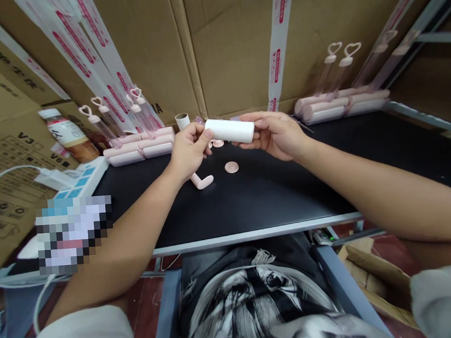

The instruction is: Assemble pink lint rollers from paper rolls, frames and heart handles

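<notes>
A white roll [230,131], probably of paper or sticky sheet, lies sideways between my hands above the black table. My left hand [189,150] pinches its left end between thumb and fingers. At the right end, my right hand [275,134] holds it with the fingers around and behind. Just below my left hand a pale pink bent piece, like a roller handle [202,181], rests on the tabletop. A round pink cap [231,167] lies under the roll. More pink caps [218,143] are partly hidden behind it. An upright cardboard-cored white roll [182,121] stands behind my left hand.
Pink lint rollers with heart-ended handles stand in a left group [141,146] and a right group [342,105]. A drink bottle [71,136], a power strip [81,181] and a blurred-out phone [75,233] are at left. Cardboard boxes [232,45] wall the back of the black table [259,202].
</notes>
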{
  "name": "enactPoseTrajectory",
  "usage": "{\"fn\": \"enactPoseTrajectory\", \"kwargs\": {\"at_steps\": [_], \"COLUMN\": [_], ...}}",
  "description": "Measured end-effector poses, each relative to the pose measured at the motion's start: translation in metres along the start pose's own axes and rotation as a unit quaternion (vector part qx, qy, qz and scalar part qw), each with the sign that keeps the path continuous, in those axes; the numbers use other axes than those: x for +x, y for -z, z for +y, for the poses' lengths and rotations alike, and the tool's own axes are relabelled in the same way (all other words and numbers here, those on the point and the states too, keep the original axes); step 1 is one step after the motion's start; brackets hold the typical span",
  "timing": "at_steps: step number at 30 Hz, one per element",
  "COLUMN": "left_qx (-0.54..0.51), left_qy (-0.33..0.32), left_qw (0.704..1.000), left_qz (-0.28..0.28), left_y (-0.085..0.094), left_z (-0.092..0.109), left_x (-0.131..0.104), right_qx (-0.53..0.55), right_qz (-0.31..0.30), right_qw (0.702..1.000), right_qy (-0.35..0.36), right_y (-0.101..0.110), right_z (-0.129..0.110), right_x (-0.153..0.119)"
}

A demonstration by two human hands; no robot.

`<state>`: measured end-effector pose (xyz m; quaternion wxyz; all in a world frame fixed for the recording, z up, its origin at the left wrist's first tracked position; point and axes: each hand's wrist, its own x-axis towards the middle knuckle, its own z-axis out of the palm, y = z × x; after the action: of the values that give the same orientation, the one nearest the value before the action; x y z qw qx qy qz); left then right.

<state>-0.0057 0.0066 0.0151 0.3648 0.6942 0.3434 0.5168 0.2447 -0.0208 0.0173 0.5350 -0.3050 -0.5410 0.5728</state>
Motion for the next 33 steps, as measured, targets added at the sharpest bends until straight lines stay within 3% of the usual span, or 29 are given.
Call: {"fn": "enactPoseTrajectory", "kwargs": {"at_steps": [7,16,21,26,28,30,31,33], "left_qx": [0.025,0.053,0.057,0.048,0.036,0.020,0.015,0.013], "left_qy": [0.017,-0.030,-0.049,-0.035,-0.030,-0.033,-0.032,-0.026], "left_qw": [0.999,0.998,0.996,0.994,0.991,0.988,0.987,0.986], "left_qz": [0.025,0.026,0.044,0.097,0.128,0.153,0.159,0.162], "left_y": [-0.002,0.000,0.001,0.001,0.003,0.005,0.005,0.006], "left_z": [0.005,0.000,0.001,0.004,0.005,0.005,0.005,0.006], "left_x": [-0.003,-0.003,-0.003,-0.001,0.001,0.003,0.004,0.005], "right_qx": [0.020,0.011,0.018,-0.001,-0.049,-0.184,-0.277,-0.452], "right_qz": [-0.004,-0.003,0.039,0.071,0.071,0.050,0.024,-0.062], "right_qw": [1.000,0.999,0.998,0.995,0.993,0.976,0.954,0.882], "right_qy": [0.024,0.041,0.041,0.070,0.086,0.103,0.110,0.117], "right_y": [0.004,-0.004,-0.009,0.000,0.008,0.016,0.019,0.021], "right_z": [0.002,0.002,0.001,0.006,0.011,0.016,0.019,0.025], "right_x": [0.001,-0.002,0.000,0.008,0.011,0.012,0.013,0.011]}}
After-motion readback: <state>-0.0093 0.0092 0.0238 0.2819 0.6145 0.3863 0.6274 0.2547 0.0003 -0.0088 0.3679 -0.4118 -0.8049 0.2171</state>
